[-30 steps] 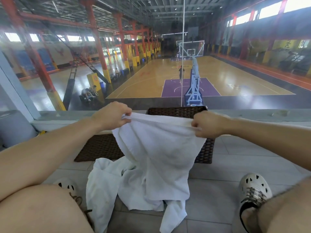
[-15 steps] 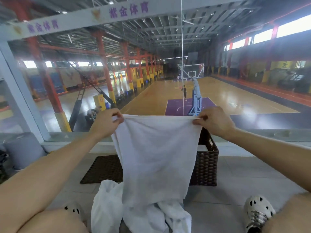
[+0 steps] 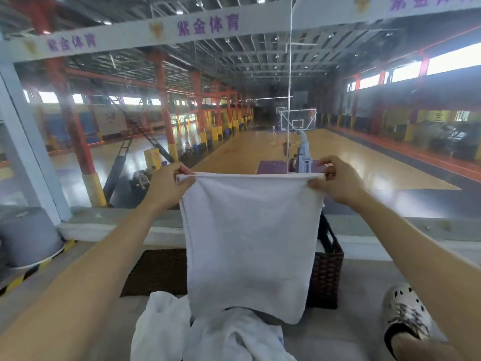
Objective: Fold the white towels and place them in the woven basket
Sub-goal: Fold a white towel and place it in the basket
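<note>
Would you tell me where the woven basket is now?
In the head view, the woven basket stands on the floor right of centre, mostly hidden behind the held towel.

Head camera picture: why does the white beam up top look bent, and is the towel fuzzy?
In the head view, the wide-angle lens bends the beam near the frame's edge; the towel, pinched by the left hand and right hand, looks slightly soft; the high windows are blown out white, with glare on the court floor.
</note>
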Demonstrator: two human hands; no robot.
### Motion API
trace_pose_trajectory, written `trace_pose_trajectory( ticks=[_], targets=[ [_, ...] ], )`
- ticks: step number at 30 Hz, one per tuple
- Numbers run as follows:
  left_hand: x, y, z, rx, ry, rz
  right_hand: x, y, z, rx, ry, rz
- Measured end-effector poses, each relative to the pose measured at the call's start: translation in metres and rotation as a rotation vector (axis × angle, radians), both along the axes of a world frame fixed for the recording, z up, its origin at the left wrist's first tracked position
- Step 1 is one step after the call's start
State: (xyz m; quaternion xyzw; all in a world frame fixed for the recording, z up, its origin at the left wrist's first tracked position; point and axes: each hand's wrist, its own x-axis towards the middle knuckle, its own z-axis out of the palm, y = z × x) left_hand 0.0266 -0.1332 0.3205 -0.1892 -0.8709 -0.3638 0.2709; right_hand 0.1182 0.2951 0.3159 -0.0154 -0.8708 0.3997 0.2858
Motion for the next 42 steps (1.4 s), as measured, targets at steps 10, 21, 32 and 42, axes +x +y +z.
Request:
trace_pose_trajectory(
  ticks=[10,21,32,42],
  targets=[
    [0.002,-0.003,0.007,0.055,-0.019,-0.063,-0.013,0.007,-0.042,-0.086,-0.015,-0.059],
    [0.042,0.046,0.037,-0.118,0.063,-0.255,0.002,-0.116,-0.046,0.462,-0.465,0.27],
    [0.04,0.012,0.024,-0.154,0.102,-0.188,0.023,-0.197,-0.101,0.011,-0.621,0.65],
    [0.035,0.021,0.022,-0.006,0.149,-0.213,0.023,-0.151,-0.116,0.034,-0.702,0.558]
  ],
)
